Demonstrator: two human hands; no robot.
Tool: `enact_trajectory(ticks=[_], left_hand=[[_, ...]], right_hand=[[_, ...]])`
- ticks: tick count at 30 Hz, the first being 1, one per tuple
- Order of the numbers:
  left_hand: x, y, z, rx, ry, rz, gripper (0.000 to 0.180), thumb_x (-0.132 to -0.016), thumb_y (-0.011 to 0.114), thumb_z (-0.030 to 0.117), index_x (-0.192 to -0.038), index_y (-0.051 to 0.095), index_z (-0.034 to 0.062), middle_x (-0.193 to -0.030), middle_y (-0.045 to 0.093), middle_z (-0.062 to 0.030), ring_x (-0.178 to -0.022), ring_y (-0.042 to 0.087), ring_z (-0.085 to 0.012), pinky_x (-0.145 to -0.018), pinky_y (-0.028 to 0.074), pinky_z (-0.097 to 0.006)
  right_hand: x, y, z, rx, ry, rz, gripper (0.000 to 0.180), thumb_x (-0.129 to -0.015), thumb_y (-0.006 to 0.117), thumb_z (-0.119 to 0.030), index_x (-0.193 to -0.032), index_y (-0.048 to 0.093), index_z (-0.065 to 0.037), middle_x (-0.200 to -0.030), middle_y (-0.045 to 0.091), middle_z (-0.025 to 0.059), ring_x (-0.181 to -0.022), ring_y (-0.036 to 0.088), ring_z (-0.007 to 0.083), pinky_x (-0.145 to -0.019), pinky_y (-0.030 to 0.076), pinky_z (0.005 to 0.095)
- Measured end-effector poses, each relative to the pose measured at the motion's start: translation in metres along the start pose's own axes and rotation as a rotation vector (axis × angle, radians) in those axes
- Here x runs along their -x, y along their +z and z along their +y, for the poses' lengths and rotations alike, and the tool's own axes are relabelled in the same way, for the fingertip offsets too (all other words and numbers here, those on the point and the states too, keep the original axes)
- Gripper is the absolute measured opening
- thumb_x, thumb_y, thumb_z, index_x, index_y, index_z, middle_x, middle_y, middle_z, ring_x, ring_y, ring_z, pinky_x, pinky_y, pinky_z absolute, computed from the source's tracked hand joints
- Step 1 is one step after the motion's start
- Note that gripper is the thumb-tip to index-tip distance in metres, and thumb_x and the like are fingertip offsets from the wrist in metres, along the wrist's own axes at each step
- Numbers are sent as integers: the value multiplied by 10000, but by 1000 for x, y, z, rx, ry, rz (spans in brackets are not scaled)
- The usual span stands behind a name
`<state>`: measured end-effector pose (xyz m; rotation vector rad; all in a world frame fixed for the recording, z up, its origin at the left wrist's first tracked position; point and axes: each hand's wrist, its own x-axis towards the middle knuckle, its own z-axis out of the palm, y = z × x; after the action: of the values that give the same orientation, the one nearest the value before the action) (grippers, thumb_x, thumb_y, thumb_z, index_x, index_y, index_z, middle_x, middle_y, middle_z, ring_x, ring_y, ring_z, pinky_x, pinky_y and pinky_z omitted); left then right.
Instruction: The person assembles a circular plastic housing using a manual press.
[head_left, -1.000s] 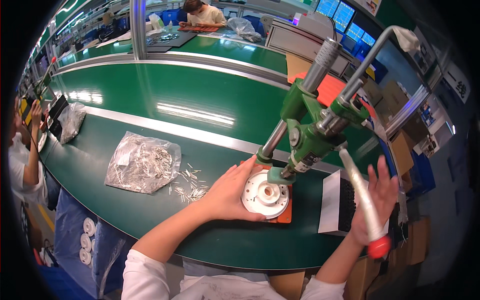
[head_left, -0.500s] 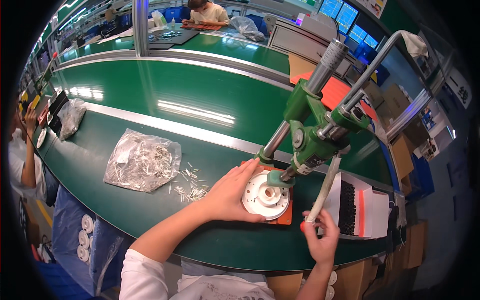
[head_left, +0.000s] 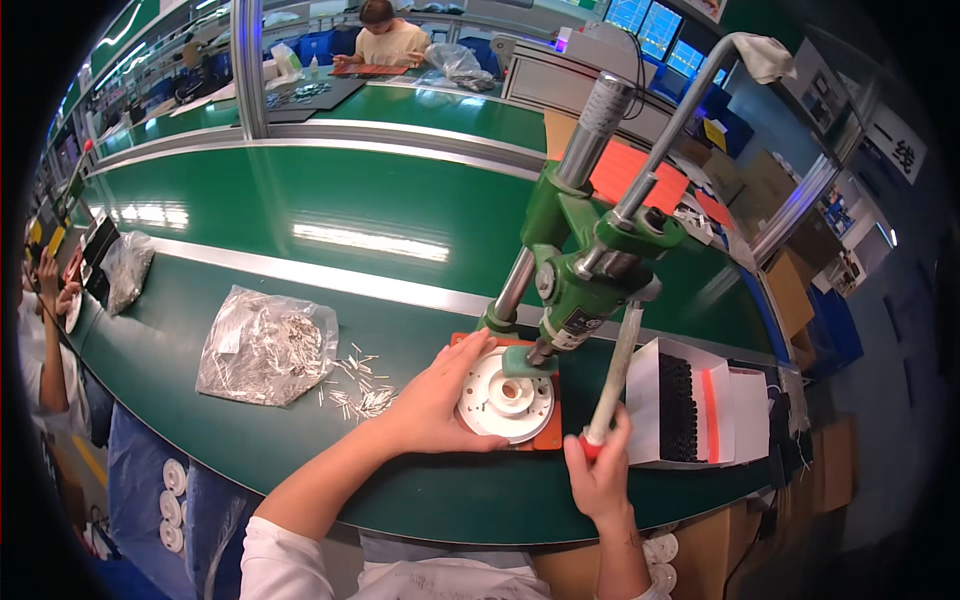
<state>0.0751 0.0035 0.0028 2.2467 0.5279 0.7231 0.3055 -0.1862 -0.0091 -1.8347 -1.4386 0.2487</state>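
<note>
A white round plastic disc [head_left: 535, 418] with a raised centre ring and small holes lies on an orange base plate [head_left: 549, 436] beneath a green hand press [head_left: 577, 290]. My left hand [head_left: 430, 402] holds the disc by its left rim, thumb at the near edge and fingers along the far side. The press's green foot [head_left: 522, 362] stands over the disc's far part; whether they touch I cannot tell. At the right, my right hand [head_left: 601, 475] is closed around the red knob [head_left: 590, 446] at the lower end of the press lever [head_left: 615, 375].
Left of the disc are a clear bag [head_left: 268, 346] of small pins and a loose pile of pins [head_left: 362, 392]. A white box [head_left: 648, 400] with black parts stands right of the lever. Other people sit at the far bench and far left. Blue bins hold more white discs [head_left: 174, 477].
My right hand has closed more fully around the red lever knob, which its fingers held loosely before. My left hand stays on the disc. The whole view has shifted a little.
</note>
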Motion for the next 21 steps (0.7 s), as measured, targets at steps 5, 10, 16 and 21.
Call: enact_trajectory(ticks=[5, 10, 16, 21], left_hand=[[-2, 1, 2, 16, 14, 6, 1320, -692, 944, 451, -1628, 179, -77, -1588, 439, -294, -1511, 389, -432, -1263, 320, -466], [-2, 0, 4, 29, 10, -19, 1299, -689, 942, 461, -1613, 217, -96, -1584, 437, -292, -1519, 377, -434, -1268, 317, -469], [-4, 1, 5, -8, 53, -37, 1292, -671, 961, 452, -1606, 245, -80, -1598, 438, -253, -1495, 408, -441, -1251, 341, -479], [-4, -1, 5, 3, 6, -27, 1296, -633, 977, 439, -1597, 278, -73, -1592, 450, -252, -1507, 409, -427, -1248, 345, -474]], right_hand=[[22, -29, -32, -618, -452, 606, 777, -925, 706, -337, -1457, 245, -9, -872, 584, 112, -681, 584, 181, -561, 525, 276], [-90, -102, -76, -381, -561, 767, 568, -1078, 583, -441, -1296, 597, 84, -858, 667, 125, -534, 483, 100, -493, 363, 234], [-226, -101, -99, -476, -375, 347, 254, -1025, 732, -227, -1071, 772, 19, -776, 592, -74, -698, 464, 15, -603, 371, 233], [-230, -84, -82, -544, -273, 89, 291, -1015, 730, -239, -1079, 763, 44, -697, 559, -81, -637, 464, 13, -552, 366, 239]])
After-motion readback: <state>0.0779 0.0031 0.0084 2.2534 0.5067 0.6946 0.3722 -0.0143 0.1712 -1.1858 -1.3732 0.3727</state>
